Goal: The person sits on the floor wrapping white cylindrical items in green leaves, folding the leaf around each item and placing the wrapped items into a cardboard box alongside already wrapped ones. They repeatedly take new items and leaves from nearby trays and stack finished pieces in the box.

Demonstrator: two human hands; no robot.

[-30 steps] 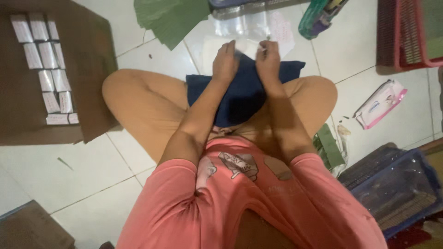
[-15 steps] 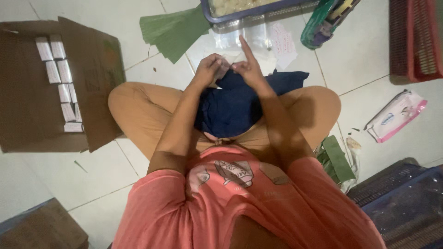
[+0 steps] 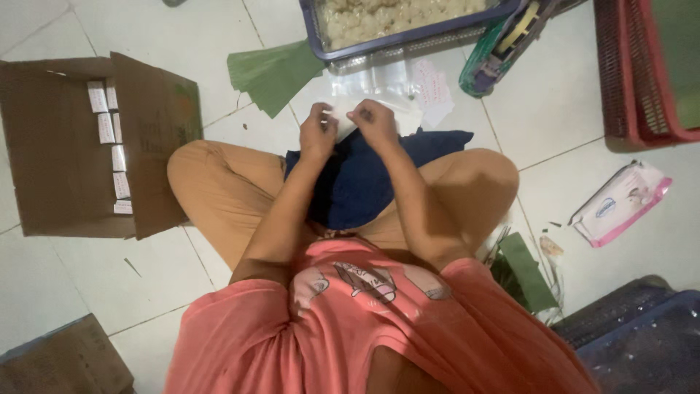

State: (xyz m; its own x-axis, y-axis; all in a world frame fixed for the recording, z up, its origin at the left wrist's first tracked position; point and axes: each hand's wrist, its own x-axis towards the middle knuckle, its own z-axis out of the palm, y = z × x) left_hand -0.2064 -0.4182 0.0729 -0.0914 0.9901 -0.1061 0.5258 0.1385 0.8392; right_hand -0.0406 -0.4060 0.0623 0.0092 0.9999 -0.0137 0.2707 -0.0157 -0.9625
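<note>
**Both hands pinch a clear plastic bag over a blue cushion**

Seen from the head camera, the floor (image 3: 627, 109) is pale tile with thin grout lines, and the person sits on it cross-legged in tan trousers and a coral shirt. A dark blue cushion (image 3: 357, 186) lies across the lap. Just above its far edge the left hand (image 3: 319, 133) and the right hand (image 3: 375, 120) meet, fingers closed on a small clear plastic bag (image 3: 343, 125) held between them; the bag is pale and partly hidden by the fingers, so what it holds cannot be told. More clear plastic bags (image 3: 386, 84) lie flat on the tiles just beyond the hands.

Past those stands a blue tray (image 3: 408, 35) filled with a pale, lumpy food. Folded green leaves (image 3: 273, 73) lie to its left. A tape dispenser (image 3: 503, 47) lies to its right, and a red crate (image 3: 638, 80) sits at the right edge. An open cardboard box (image 3: 62, 153) on the left holds a column of small white packets (image 3: 109, 146). A pink and white wipes packet (image 3: 620, 203) lies to the right of the person's knee.
</note>
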